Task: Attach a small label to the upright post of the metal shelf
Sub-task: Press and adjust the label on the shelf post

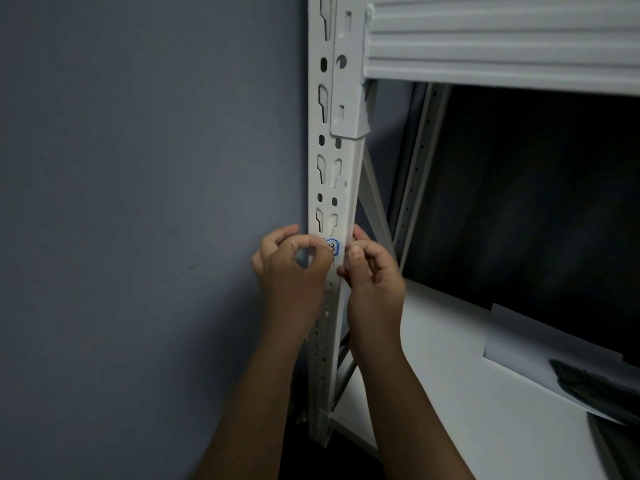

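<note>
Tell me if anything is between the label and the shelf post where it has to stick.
Nothing visible stands in the way. The label already lies against the front face of the post, just below a pair of keyhole slots. The left hand pinches at its left edge and the right hand holds the post's right edge beside it.

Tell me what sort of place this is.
Probably a storeroom or stock room: a white metal shelf post with slotted holes, a ribbed shelf beam above, and a bare grey wall beside it.

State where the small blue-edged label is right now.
In the head view, the label sits on the front of the white upright post, between the left hand and right hand.
</note>
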`<action>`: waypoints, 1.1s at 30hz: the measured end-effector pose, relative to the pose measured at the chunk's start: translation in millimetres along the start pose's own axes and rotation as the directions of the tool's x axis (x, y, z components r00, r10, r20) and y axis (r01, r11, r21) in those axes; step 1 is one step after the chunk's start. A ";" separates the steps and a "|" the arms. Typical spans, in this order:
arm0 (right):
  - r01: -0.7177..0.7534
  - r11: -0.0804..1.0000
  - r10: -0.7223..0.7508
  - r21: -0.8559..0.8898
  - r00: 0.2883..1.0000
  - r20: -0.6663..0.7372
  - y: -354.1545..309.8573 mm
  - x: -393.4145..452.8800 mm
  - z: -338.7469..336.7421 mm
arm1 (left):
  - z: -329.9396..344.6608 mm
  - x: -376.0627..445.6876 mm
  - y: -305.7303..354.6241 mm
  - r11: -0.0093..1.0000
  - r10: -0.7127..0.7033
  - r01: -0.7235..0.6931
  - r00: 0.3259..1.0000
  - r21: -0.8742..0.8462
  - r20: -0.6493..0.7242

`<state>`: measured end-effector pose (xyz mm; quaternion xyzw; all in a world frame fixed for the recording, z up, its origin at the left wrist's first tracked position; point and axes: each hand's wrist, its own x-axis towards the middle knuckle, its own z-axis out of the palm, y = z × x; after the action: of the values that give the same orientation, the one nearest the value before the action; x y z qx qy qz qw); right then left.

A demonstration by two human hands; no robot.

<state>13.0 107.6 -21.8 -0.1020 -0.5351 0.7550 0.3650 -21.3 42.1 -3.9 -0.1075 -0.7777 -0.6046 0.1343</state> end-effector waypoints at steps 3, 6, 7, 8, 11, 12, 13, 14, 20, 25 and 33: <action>-0.009 1.000 0.009 0.000 1.000 -0.004 0.1 -0.2 0.5 | -3.9 -0.3 2.5 1.000 -0.002 0.001 1.000 -0.018 -0.004; -0.017 0.999 0.017 -0.028 1.000 -0.012 -1.0 -0.9 0.4 | -8.9 -1.1 5.2 1.000 0.009 -0.009 1.000 -0.015 -0.002; -0.022 0.999 0.021 -0.037 1.000 -0.014 -1.9 -1.4 0.7 | -10.0 -2.2 5.4 1.000 0.016 -0.016 1.000 -0.005 -0.001; -0.026 0.999 0.025 -0.042 0.999 -0.019 -2.9 -2.4 0.9 | -10.8 -3.5 4.8 1.000 0.021 -0.021 1.000 0.003 0.003; 0.027 0.995 -0.036 -0.093 0.995 -0.093 -5.6 -5.4 0.6 | -13.4 -7.2 2.2 1.000 0.011 -0.011 0.999 0.006 0.038; 0.055 0.991 -0.069 -0.123 0.992 -0.108 -7.0 -6.4 -0.1 | -14.1 -7.9 0.7 1.000 0.014 -0.014 0.999 0.012 0.043; 0.073 0.988 -0.087 -0.137 0.991 -0.104 -9.2 -7.4 -0.6 | -15.1 -8.5 0.1 1.000 0.020 -0.020 0.999 0.012 0.043; 0.076 0.989 -0.087 -0.127 0.992 -0.087 -11.4 -8.2 -1.0 | -16.2 -9.3 0.2 1.000 0.023 -0.023 0.999 0.004 0.044; 0.004 1.000 -0.003 -0.017 1.000 0.016 -22.1 -8.6 -0.5 | -23.9 -13.3 4.7 0.999 0.045 -0.043 0.991 -0.015 0.124; -0.069 0.994 0.065 0.083 0.997 0.052 -23.3 -7.3 -0.5 | -25.7 -12.7 3.8 0.995 0.082 -0.074 0.987 -0.062 0.139; -0.062 0.997 0.059 0.052 0.996 0.064 -23.5 -6.8 -0.5 | -25.2 -13.5 3.9 0.993 0.073 -0.058 0.985 -0.099 0.157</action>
<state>28.4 107.2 -2.9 -0.0848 -0.5225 0.7826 0.3277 -5.4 18.6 1.0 -0.1874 -0.7528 -0.6251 0.0858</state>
